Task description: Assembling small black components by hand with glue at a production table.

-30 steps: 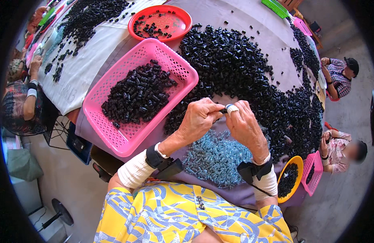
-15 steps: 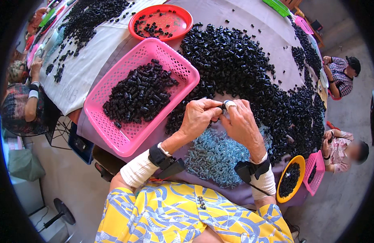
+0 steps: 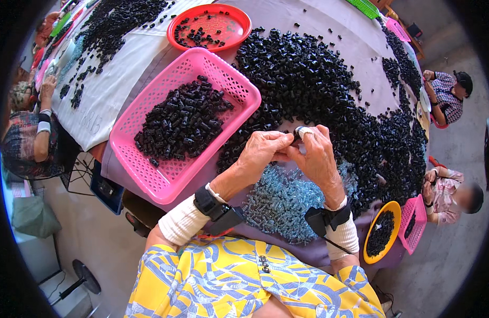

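Note:
My left hand [image 3: 258, 155] and my right hand [image 3: 317, 161] meet fingertip to fingertip over the heaped table, both closed in a pinch. Between them is a small black plastic part [image 3: 296, 139], mostly covered by the fingers. A white wrap circles one finger of the right hand. Just below the hands lies a pile of small silvery-blue springs [image 3: 281, 204]. Beyond and to the right spreads a large heap of loose black plastic parts [image 3: 303, 69]. Left of my hands stands a pink basket [image 3: 167, 192] holding many black cylindrical pieces [image 3: 181, 124].
A red round tray [image 3: 231, 32] with a few black parts sits behind the basket. At right are a yellow bowl [image 3: 394, 212] and another pink basket [image 3: 417, 233]. Co-workers [image 3: 447, 98] sit around the table edge. A fan [image 3: 85, 275] stands at lower left.
Both hands stay nearly in place, with the fingers shifting slightly around the small black part. The right hand's fingers have turned a little. The piles and baskets look the same.

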Motion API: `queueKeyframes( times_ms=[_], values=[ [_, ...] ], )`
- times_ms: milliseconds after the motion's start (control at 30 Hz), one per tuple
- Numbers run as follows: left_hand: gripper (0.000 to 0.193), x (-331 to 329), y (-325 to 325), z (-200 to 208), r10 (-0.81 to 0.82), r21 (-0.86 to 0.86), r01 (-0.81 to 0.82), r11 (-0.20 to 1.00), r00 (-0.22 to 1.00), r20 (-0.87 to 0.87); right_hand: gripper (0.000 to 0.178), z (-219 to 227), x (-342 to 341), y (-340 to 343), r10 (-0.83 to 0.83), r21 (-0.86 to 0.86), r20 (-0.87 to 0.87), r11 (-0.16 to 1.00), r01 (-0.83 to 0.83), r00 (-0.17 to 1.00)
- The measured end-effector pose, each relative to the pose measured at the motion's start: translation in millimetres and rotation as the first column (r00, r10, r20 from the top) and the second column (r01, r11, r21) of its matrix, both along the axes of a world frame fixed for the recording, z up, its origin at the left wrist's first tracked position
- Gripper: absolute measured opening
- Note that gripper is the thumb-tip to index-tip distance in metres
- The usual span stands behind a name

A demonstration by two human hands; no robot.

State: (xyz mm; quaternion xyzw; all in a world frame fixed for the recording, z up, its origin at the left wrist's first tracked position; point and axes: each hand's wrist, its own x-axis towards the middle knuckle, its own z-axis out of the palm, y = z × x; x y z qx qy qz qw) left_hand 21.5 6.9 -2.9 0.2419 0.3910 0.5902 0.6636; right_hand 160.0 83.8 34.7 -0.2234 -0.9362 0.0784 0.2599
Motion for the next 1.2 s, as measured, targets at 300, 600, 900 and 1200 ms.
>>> queueKeyframes(
  times_ms=[300, 600, 900, 1200],
  values=[
    [0.025, 2, -1, 1, -0.037, -0.026, 0.042, 0.999, 0.984, 0.172, 0.027, -5, 1, -3, -0.066, -0.042, -0.047, 0.997, 0.064, 0.997],
    [0.022, 0, 2, -4, -0.067, 0.003, 0.069, 0.998, 0.956, 0.284, 0.025, -5, 3, -3, -0.022, -0.13, -0.059, 0.991, 0.014, 0.998],
    [0.023, 1, 3, -9, -0.07, 0.012, 0.07, 0.997, 0.951, 0.301, 0.023, -4, 1, 4, 0.045, -0.076, -0.054, 0.996, -0.049, 0.998],
    [0.025, 0, -2, -6, -0.068, 0.013, 0.067, 0.998, 0.962, 0.264, 0.025, -1, 1, 4, 0.047, -0.101, 0.006, 0.994, -0.046, 0.999]
  ],
)
